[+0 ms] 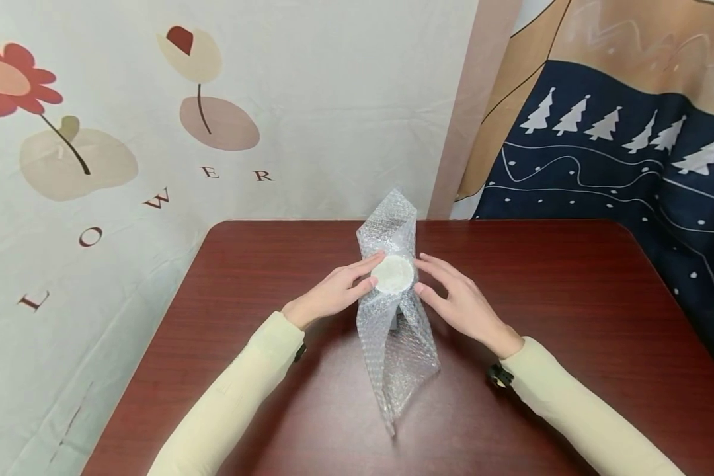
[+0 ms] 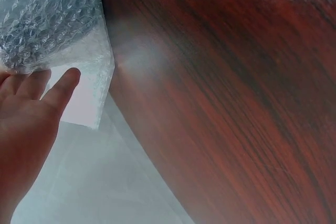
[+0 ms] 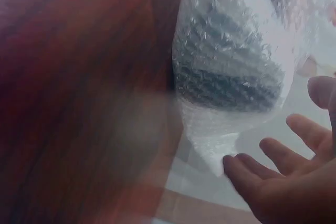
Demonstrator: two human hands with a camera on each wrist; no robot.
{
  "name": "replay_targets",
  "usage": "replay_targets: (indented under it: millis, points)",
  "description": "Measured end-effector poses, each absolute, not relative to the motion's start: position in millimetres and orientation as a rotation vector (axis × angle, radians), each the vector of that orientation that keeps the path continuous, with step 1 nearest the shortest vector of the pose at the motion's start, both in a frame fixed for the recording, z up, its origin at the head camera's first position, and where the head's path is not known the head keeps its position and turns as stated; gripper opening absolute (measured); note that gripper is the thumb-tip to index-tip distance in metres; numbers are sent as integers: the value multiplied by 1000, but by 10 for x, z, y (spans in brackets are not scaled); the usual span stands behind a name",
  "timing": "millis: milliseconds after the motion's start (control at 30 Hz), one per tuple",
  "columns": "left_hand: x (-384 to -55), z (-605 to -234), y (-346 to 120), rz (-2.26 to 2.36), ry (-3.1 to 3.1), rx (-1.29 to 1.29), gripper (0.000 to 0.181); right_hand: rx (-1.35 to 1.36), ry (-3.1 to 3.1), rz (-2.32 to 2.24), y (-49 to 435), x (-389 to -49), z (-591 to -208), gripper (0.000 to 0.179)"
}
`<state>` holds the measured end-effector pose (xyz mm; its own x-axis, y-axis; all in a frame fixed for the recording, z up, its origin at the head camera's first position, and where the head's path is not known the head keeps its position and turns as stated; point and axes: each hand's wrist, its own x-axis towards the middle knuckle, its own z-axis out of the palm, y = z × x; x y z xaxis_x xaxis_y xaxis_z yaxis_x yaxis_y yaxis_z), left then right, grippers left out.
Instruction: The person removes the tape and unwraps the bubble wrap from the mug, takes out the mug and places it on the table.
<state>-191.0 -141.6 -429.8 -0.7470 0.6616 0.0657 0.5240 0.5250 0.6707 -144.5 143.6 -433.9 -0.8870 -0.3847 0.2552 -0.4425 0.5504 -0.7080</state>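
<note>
A sheet of bubble wrap [image 1: 413,360] is gathered round an upright object in the middle of the table, its pointed ends spreading to the front and back. The object's round white top [image 1: 393,274] faces up; most of its side is hidden under the wrap. My left hand [image 1: 332,289] lies along the left of this top, extended fingers and thumb at its edge. On the other side, my right hand [image 1: 464,305] has its fingers spread, tips close to the top's right edge. Through the film in the right wrist view, a dark band [image 3: 231,90] shows.
The dark red wooden table [image 1: 244,396] ends just behind the wrap, whose rear tip overlaps the far edge in the head view. Beyond hang a pale flower-printed cloth [image 1: 345,99] and, at right, a navy cloth with white trees [image 1: 601,172].
</note>
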Motion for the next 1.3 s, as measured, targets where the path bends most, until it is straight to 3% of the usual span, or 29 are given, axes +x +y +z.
replay_targets:
  millis: [300, 1067, 1300]
  points:
    - [-1919, -4307, -1433, 1030, 2552, 1000, 56, 733, -2787, 1406, 1344, -1609, -4430, 62]
    - [-1744, -4183, -1247, 956, 2803, 1129, 47, 752, -2778, 1486, 1360, -1676, -4437, 58]
    - [-1685, -4148, -1168, 937, 2726, 1108, 56, 776, -2781, 1494, 1370, -1700, -4435, 57]
